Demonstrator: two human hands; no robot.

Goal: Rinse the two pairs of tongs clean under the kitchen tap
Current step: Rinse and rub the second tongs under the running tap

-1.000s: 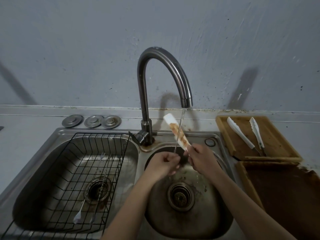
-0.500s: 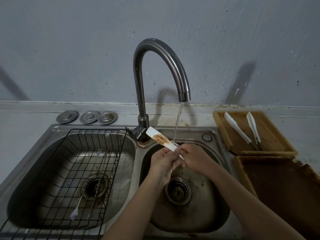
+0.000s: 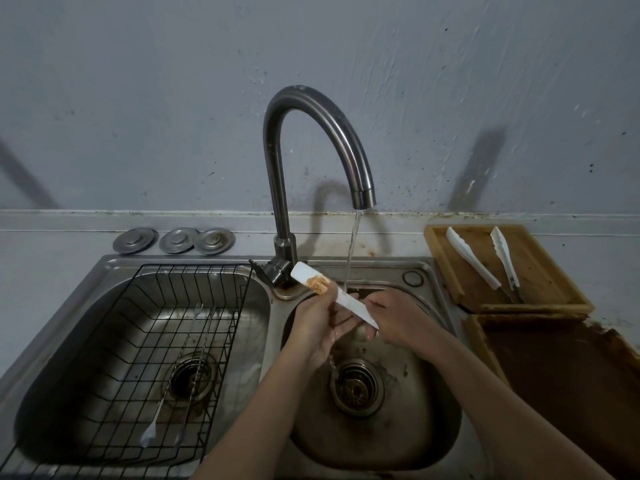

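Note:
A white pair of tongs (image 3: 349, 304) with an orange-brown smear near its upper end lies slanted across my two hands, above the right sink basin (image 3: 419, 431). My left hand (image 3: 317, 323) grips it just below the smear. My right hand (image 3: 401, 322) pinches the lower end. Water runs in a thin stream from the curved steel tap (image 3: 311, 102) onto the middle of the tongs and my left palm. A second white pair of tongs (image 3: 472, 258) lies spread apart in a wooden tray (image 3: 543, 271) on the counter to the right.
The left basin holds a black wire basket (image 3: 138, 341) with long thin metal utensils (image 3: 187, 358) in it. Three round metal lids (image 3: 176, 240) sit behind it by the wall. A dark wooden board (image 3: 571, 393) lies right of the sink, in front of the tray.
The tongs have tipped from nearly upright to a low slant pointing left. My hands have drawn a little apart along them, and the stream now lands on their middle.

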